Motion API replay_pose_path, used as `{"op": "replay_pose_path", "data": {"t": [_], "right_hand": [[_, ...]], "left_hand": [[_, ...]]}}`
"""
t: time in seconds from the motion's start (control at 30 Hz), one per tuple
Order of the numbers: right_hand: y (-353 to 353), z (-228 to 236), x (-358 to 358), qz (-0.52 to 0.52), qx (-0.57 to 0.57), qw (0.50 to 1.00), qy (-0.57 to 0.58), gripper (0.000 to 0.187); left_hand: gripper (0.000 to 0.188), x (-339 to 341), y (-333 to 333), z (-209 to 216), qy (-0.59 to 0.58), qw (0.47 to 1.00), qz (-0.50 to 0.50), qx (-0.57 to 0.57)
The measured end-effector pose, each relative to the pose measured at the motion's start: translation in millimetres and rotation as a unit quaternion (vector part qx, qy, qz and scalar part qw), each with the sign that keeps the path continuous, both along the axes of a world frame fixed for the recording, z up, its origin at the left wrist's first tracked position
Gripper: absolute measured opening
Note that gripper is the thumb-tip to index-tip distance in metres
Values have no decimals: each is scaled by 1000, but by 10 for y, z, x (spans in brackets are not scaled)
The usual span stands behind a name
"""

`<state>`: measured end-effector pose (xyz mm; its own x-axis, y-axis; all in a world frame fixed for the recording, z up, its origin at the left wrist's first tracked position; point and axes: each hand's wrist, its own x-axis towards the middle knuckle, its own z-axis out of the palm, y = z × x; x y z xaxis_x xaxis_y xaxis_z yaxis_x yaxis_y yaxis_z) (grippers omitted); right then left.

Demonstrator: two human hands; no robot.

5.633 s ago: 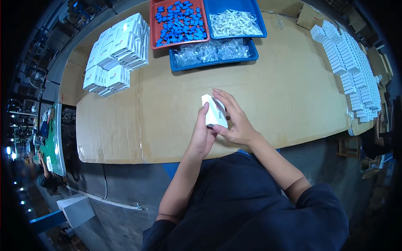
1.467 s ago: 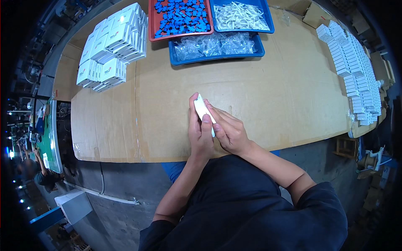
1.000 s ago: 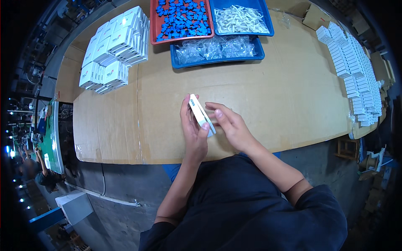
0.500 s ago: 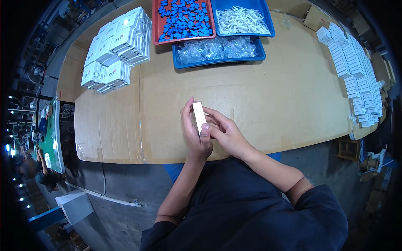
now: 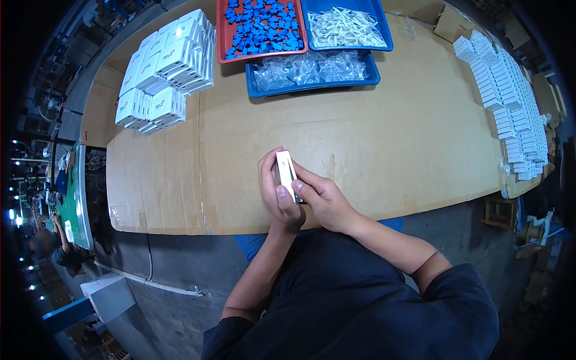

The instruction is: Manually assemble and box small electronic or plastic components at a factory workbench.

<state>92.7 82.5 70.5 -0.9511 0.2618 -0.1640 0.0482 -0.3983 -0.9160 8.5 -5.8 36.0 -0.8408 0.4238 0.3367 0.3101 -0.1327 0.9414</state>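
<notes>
A small white box (image 5: 285, 168) is held between my two hands above the near edge of the table, its narrow side facing up. My left hand (image 5: 276, 195) wraps round its left side, with the thumb near its lower end. From the right, my right hand (image 5: 321, 201) grips it too, the thumb pressed on the lower part of the narrow side. Fingers hide the box's broad faces and most of its lower end.
The cardboard-covered table (image 5: 360, 144) bears stacked white boxes (image 5: 150, 72) at the left and rows of small white boxes (image 5: 510, 108) at the right. At the back stand a red tray (image 5: 223, 36) of blue pieces, a blue tray (image 5: 389, 36) of white pieces and a blue tray (image 5: 312, 90) of clear bags.
The white box has tilted slightly and come a little nearer. My left thumb has moved left and my right thumb now presses on the narrow side.
</notes>
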Motion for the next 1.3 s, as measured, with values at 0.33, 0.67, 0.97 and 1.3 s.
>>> {"op": "replay_pose_path", "data": {"t": [0.33, 0.67, 0.97, 1.3], "right_hand": [[21, 19, 44, 13, 101, 995, -6, 53], [280, 61, -85, -1, -47, 996, -70, 56], [549, 79, -4, -13, 592, 794, 137, 83], [559, -217, -50, -63, 567, 786, 239, 75]], "left_hand": [[79, 55, 16, -38, -24, 999, 9, 43], [106, -44, -7, -69, -70, 994, -78, -4], [72, -3, 49, 326, -510, 848, -135, 57], [68, 73, 45, 305, -543, 808, -218, 72]]}}
